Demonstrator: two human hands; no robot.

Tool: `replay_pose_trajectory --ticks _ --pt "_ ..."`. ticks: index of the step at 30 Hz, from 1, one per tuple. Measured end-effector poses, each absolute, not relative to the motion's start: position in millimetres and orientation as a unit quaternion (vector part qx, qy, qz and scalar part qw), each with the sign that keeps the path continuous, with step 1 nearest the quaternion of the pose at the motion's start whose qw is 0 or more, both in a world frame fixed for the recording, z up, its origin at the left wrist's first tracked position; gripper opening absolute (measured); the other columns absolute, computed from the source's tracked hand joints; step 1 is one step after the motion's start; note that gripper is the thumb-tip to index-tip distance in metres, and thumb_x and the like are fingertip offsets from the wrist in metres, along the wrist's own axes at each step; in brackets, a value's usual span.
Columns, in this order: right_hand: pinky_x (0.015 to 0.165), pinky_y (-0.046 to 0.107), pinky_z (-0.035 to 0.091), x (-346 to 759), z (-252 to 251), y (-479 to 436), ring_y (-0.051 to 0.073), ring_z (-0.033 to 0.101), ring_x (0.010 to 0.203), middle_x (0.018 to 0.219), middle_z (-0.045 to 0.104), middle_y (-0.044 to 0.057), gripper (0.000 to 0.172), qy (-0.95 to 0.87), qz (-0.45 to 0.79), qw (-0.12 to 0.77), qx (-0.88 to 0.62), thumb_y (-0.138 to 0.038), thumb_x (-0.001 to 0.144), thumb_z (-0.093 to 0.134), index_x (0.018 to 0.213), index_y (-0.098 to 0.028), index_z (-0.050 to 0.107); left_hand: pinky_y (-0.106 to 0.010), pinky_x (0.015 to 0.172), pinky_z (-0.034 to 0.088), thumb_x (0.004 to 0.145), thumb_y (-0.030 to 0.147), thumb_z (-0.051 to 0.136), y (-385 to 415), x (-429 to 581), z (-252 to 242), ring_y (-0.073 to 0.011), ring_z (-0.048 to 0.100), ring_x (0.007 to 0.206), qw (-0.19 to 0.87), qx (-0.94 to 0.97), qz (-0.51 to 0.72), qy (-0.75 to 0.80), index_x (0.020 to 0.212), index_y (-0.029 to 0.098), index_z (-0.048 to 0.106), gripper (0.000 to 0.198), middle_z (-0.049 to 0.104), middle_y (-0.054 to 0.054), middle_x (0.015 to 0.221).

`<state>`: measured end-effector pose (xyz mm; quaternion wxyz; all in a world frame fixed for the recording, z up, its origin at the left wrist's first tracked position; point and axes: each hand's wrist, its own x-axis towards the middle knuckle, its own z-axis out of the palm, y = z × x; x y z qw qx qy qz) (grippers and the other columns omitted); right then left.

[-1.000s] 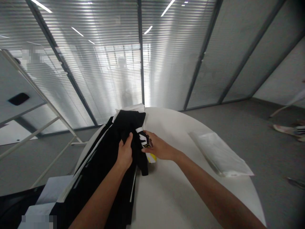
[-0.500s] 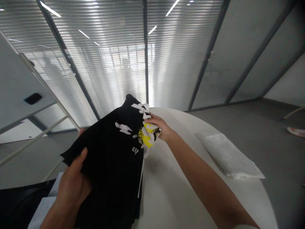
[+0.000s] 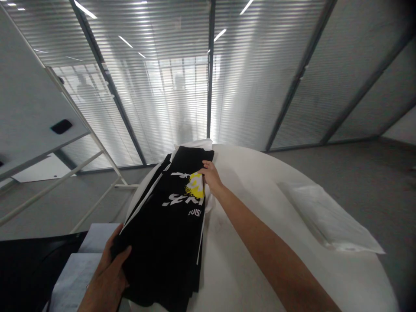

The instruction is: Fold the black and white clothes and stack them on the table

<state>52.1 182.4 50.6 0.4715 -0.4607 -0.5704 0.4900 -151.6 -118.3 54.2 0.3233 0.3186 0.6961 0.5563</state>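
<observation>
A black T-shirt [image 3: 156, 251], with white lettering and a yellow splash print, lies folded long and narrow across the left part of the white round table [image 3: 247, 242]. My left hand [image 3: 112, 264] grips its near left edge, thumb on top and fingers hidden beneath. At the far right edge, beside the yellow print, my right hand [image 3: 211, 177] pinches the cloth between thumb and fingers. More black cloth and white layers show along the left side and under the shirt. A white sheet or bag sticks out past its far end.
A clear plastic-wrapped package [image 3: 328, 216] rests on the table's right side. At lower left, white papers [image 3: 76, 277] lie near a black surface [image 3: 29, 268]. A whiteboard on a metal frame [image 3: 87, 130] stands left, with a blind-covered glass wall behind.
The raised, bunched shirt has come down flat, its print now spread open. My left hand has lowered slightly toward me; my right hand still holds the right edge.
</observation>
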Motion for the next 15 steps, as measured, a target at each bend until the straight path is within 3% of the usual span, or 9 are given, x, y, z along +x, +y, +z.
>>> replay_pose_trajectory --ticks 2,4,7,9,11,14,15 --pt "0.099 0.037 0.041 58.2 51.8 172.8 0.022 0.05 0.117 0.124 0.054 0.008 0.054 -0.682 0.391 0.433 -0.441 -0.023 0.069 0.059 0.123 -0.021 0.054 -0.035 0.074 0.06 0.066 0.043 0.07 -115.8 -150.7 65.0 -0.0285 0.065 0.104 0.359 0.298 0.551 0.692 0.132 0.035 0.05 0.069 0.062 -0.003 0.127" --pt "0.109 0.043 0.027 62.5 51.8 160.9 0.026 0.034 0.133 0.136 0.046 0.008 0.058 -0.807 0.293 0.332 -0.391 -0.028 0.069 0.066 0.125 -0.025 0.056 -0.036 0.069 0.059 0.072 0.047 0.065 -113.7 -153.7 73.7 -0.0275 0.067 0.096 0.375 0.303 0.515 0.709 0.135 0.034 0.046 0.067 0.062 -0.005 0.124" --pt "0.111 0.058 0.009 66.7 49.4 147.4 0.034 0.011 0.142 0.147 0.036 0.008 0.065 -0.898 0.151 0.195 -0.364 -0.04 0.068 0.073 0.13 -0.029 0.055 -0.039 0.069 0.057 0.071 0.052 0.062 -111.0 -164.0 84.0 -0.0285 0.066 0.09 0.25 0.386 0.426 0.779 0.131 0.031 0.052 0.064 0.061 -0.008 0.122" --pt "0.108 0.063 0.004 68.7 48.7 145.1 0.036 0.013 0.141 0.146 0.038 0.007 0.056 -0.908 0.087 0.16 -0.377 -0.045 0.074 0.07 0.127 -0.03 0.057 -0.043 0.075 0.055 0.07 0.053 0.06 -106.1 -168.4 92.5 -0.0294 0.065 0.09 0.101 0.444 0.37 0.81 0.122 0.028 0.06 0.058 0.06 -0.01 0.121" --pt "0.107 0.062 0.009 70.0 49.7 147.7 0.034 0.021 0.137 0.141 0.045 0.006 0.039 -0.904 0.049 0.17 -0.389 -0.045 0.081 0.064 0.117 -0.03 0.063 -0.045 0.079 0.053 0.072 0.051 0.055 -94.5 -166.3 102.4 -0.0299 0.064 0.088 0.008 0.489 0.328 0.808 0.111 0.027 0.066 0.048 0.062 -0.011 0.117" --pt "0.103 0.053 0.025 70.1 49.7 155.7 0.031 0.032 0.128 0.136 0.047 0.007 0.028 -0.86 0.016 0.256 -0.44 -0.042 0.088 0.057 0.11 -0.028 0.066 -0.044 0.082 0.049 0.071 0.045 0.056 -57.9 -153.5 111.4 -0.0325 0.062 0.095 -0.021 0.554 0.307 0.773 0.092 0.025 0.071 0.033 0.069 -0.009 0.098" --pt "0.1 0.05 0.03 69.7 48.3 158.4 0.03 0.035 0.124 0.135 0.047 0.008 0.028 -0.835 0.013 0.291 -0.467 -0.041 0.09 0.055 0.111 -0.027 0.066 -0.041 0.078 0.05 0.071 0.044 0.056 -40.5 -148.9 110.5 -0.0307 0.064 0.09 0.018 0.559 0.322 0.764 0.086 0.024 0.071 0.029 0.07 -0.009 0.093"
